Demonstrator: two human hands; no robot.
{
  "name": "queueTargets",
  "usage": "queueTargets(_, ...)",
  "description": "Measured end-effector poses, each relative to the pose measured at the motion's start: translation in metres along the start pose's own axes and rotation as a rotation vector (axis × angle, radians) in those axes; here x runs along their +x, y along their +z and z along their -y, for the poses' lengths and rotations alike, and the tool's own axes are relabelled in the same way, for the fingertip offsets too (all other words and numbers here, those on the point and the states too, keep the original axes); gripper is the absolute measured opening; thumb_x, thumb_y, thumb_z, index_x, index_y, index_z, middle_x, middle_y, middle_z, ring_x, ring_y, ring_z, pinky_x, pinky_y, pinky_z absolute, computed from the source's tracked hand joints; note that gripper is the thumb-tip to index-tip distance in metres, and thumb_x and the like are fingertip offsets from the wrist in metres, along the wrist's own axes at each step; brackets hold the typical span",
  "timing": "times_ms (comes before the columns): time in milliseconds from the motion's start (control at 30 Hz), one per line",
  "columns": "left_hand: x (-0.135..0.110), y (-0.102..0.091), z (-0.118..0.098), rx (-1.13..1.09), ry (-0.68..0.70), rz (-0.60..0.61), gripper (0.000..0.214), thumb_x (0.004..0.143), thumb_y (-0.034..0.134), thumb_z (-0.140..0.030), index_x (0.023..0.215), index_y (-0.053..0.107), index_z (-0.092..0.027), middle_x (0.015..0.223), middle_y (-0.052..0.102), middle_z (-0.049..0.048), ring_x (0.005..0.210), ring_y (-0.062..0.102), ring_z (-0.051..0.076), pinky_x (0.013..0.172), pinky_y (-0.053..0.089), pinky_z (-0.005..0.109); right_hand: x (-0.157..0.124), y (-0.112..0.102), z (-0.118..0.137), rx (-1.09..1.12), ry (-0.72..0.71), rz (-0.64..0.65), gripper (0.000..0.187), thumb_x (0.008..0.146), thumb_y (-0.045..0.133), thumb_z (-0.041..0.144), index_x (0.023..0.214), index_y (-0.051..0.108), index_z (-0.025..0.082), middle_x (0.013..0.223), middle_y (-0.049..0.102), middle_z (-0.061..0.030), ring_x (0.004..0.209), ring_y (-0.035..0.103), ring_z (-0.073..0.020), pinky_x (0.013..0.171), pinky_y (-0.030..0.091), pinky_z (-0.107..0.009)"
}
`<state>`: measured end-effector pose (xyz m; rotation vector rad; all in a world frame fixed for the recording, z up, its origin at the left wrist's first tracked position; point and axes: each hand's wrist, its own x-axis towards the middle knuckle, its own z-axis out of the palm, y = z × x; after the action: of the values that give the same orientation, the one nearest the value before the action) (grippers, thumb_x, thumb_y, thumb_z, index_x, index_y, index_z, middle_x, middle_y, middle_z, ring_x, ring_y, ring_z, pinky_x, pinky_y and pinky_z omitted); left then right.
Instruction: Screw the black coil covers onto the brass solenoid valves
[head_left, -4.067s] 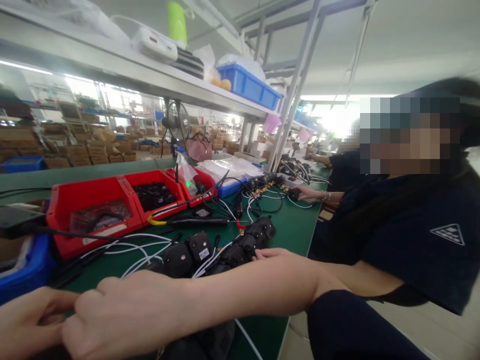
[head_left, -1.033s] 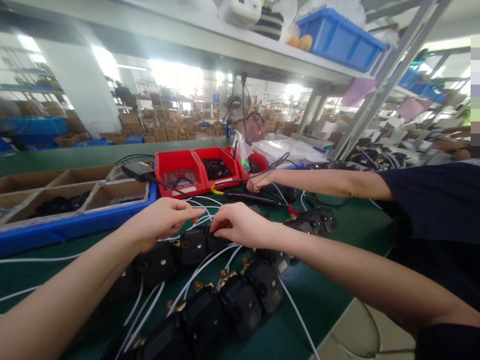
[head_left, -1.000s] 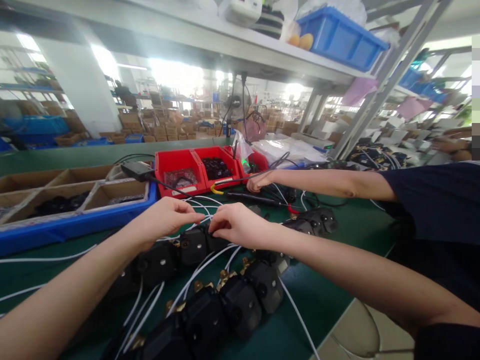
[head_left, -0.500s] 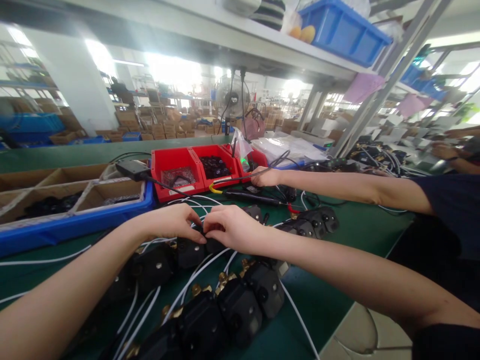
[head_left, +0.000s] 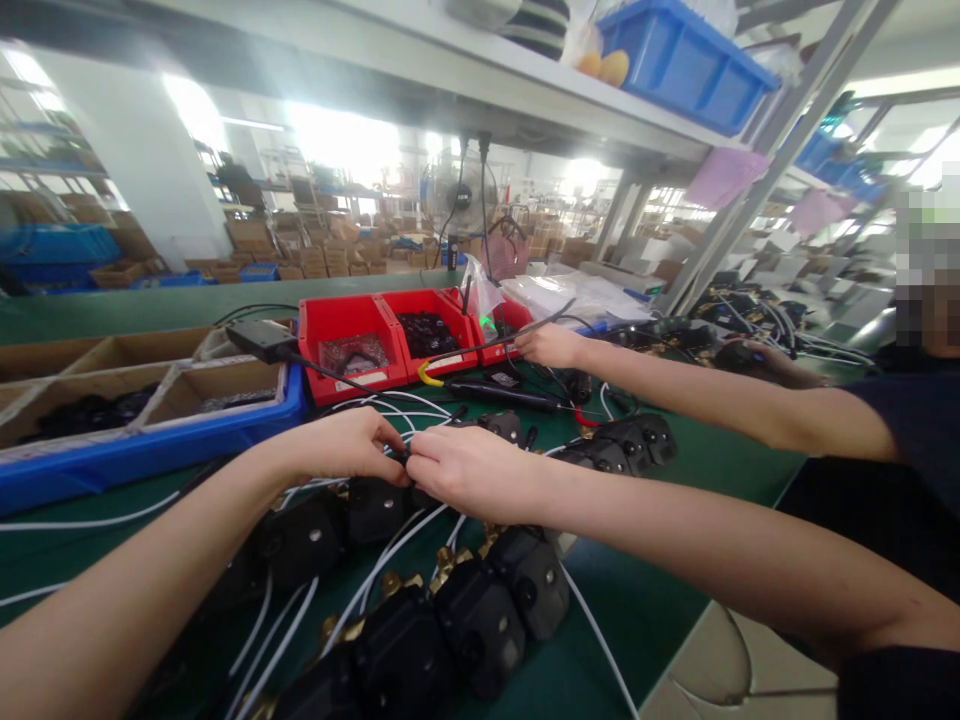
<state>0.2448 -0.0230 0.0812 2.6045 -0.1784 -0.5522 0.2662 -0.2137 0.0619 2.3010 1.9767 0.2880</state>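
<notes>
My left hand point(head_left: 349, 447) and my right hand point(head_left: 480, 468) meet at the middle of the bench, fingertips pinched close together. A small dark piece shows between them, too covered to name. Just under the fingers is a black boxy unit point(head_left: 377, 508) with a silver screw, in a row with another black unit point(head_left: 300, 540). Nearer to me stands a second row of black units point(head_left: 480, 622) with brass fittings point(head_left: 452, 572). White cables point(head_left: 397, 556) run between the rows.
Red bins point(head_left: 352, 384) with small parts and a blue divided tray point(head_left: 150, 452) line the back. A black rod-shaped tool point(head_left: 499, 393) lies before the bins. From the right, a co-worker's hand point(head_left: 553, 347) reaches in. Overhead, a shelf carries a blue crate point(head_left: 686, 65).
My right hand's fingers have closed in more against the left fingertips. The co-worker's reaching hand has shifted slightly right, and their other hand now shows by a dark part. The view moved slightly.
</notes>
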Motion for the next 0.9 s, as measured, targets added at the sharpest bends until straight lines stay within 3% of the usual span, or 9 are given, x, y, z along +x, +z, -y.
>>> queueTargets(233, -0.002, 0.002, -0.001, -0.031, 0.018, -0.019, 0.027, 0.058, 0.061, -0.045, 0.060, 0.067, -0.018, 0.053, 0.033, -0.0048, 0.055, 0.029, 0.012, 0.047, 0.017, 0.025, 0.002, -0.001, 0.004, -0.050, -0.005, 0.024, 0.021, 0.103, 0.039, 0.012, 0.105, 0.059, 0.009, 0.096, 0.059, -0.0106, 0.087, 0.058, -0.0215, 0.067, 0.048, -0.031)
queueTargets(500, 0.000, 0.003, -0.001, -0.035, 0.025, -0.036, 0.023, 0.054, 0.054, -0.039, 0.054, 0.063, -0.018, 0.055, 0.035, -0.0033, 0.058, 0.032, 0.012, 0.048, 0.021, 0.023, 0.003, 0.011, 0.001, -0.092, -0.062, -0.096, 0.020, 0.099, 0.040, 0.011, 0.108, 0.058, 0.009, 0.096, 0.057, -0.0112, 0.088, 0.056, -0.0245, 0.065, 0.048, -0.035)
queueTargets(600, 0.000, 0.004, 0.001, -0.029, 0.019, -0.030, 0.031, 0.056, 0.054, -0.044, 0.060, 0.068, -0.018, 0.055, 0.038, -0.0029, 0.056, 0.033, 0.013, 0.048, 0.022, 0.023, 0.006, 0.017, 0.001, -0.105, -0.014, -0.122, 0.021, 0.101, 0.039, 0.016, 0.105, 0.059, 0.010, 0.094, 0.058, -0.0109, 0.087, 0.057, -0.0251, 0.065, 0.048, -0.036)
queueTargets(700, 0.001, 0.006, 0.003, -0.026, 0.011, -0.029, 0.038, 0.059, 0.055, -0.050, 0.068, 0.073, -0.017, 0.054, 0.041, -0.0027, 0.055, 0.035, 0.013, 0.047, 0.022, 0.024, 0.007, 0.019, 0.002, -0.062, 0.077, -0.065, 0.022, 0.103, 0.042, 0.025, 0.104, 0.059, 0.011, 0.094, 0.059, -0.0111, 0.090, 0.060, -0.0253, 0.069, 0.049, -0.036)
queueTargets(900, 0.003, 0.009, 0.001, -0.027, -0.003, -0.060, 0.034, 0.060, 0.061, -0.051, 0.060, 0.068, -0.018, 0.052, 0.037, -0.0033, 0.053, 0.033, 0.012, 0.047, 0.020, 0.024, 0.005, 0.012, 0.001, 0.071, 0.157, 0.014, 0.029, 0.099, 0.056, 0.038, 0.107, 0.059, 0.009, 0.100, 0.063, -0.0114, 0.095, 0.063, -0.0258, 0.078, 0.052, -0.037)
